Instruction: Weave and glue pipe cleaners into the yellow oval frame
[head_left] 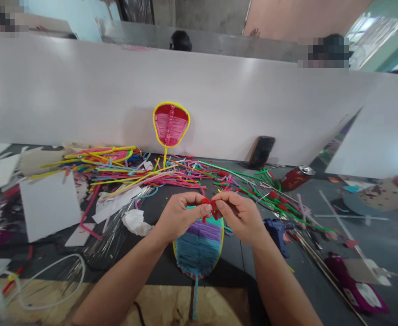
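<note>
Between my two hands is a small red piece of pipe cleaner (206, 202), bent or looped. My left hand (185, 215) pinches its left end between thumb and forefinger. The right side is pinched by my right hand (238, 215), whose fingertips almost meet the left ones. Directly beneath lies a fan-shaped paddle (199, 249) wrapped in teal, purple and blue, with a yellow edge and a blue stem. My hands hide its upper part. A similar pink and red fan (171, 124) with a yellow rim stands upright against the white partition.
Loose coloured pipe cleaners (144, 174) spread across the back of the dark table. A phone (262, 151) leans on the partition, near a red can (296, 178). To the right lies a blue glue gun (277, 235); crumpled tissue (136, 222) and white card (51, 206) lie left.
</note>
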The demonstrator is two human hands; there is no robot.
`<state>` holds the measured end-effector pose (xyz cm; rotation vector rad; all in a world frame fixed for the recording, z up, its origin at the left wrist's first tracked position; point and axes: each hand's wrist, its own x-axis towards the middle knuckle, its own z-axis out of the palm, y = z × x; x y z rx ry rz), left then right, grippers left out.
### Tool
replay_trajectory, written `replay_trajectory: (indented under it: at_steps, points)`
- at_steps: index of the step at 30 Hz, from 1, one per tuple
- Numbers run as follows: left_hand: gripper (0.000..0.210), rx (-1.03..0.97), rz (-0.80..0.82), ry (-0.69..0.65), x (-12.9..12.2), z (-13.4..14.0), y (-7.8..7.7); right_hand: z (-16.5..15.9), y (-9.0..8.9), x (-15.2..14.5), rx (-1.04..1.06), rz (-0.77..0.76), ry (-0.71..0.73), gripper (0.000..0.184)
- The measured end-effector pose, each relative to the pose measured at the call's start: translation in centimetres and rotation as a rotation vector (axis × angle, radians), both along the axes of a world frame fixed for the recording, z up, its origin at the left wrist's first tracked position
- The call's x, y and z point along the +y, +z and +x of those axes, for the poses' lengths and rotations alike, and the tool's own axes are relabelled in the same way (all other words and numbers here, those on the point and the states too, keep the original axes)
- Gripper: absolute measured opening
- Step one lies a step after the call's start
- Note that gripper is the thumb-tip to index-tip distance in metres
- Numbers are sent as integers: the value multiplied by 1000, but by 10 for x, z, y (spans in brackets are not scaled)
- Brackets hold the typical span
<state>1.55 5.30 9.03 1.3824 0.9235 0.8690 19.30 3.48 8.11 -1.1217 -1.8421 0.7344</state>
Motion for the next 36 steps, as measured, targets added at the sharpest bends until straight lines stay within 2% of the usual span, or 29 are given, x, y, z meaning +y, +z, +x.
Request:
replay_trajectory:
  at_steps: [6, 10, 16, 23, 27, 31, 36]
  points:
    - [21, 10, 12, -54, 1, -3, -1, -1, 4, 0, 9, 13, 11, 14]
    - [29, 35, 16, -105, 3, -7, -3, -1, 3, 1, 35, -45, -23, 16]
    - [22, 68, 90, -18, 4, -6, 2, -2, 1, 0, 55, -117, 5, 15]
    - [17, 184, 151, -2, 3, -7, 6, -7, 5, 0, 83, -152, 17, 14]
    - [14, 195, 125, -4, 2, -7, 7, -8, 4, 0, 91, -159, 26, 14]
    - [10, 117, 88, -9, 3, -6, 7, -8, 4, 0, 108, -157, 5, 14]
    - [17, 101, 68, -38, 3, -4, 3, -7, 4, 0, 81, -136, -11, 13]
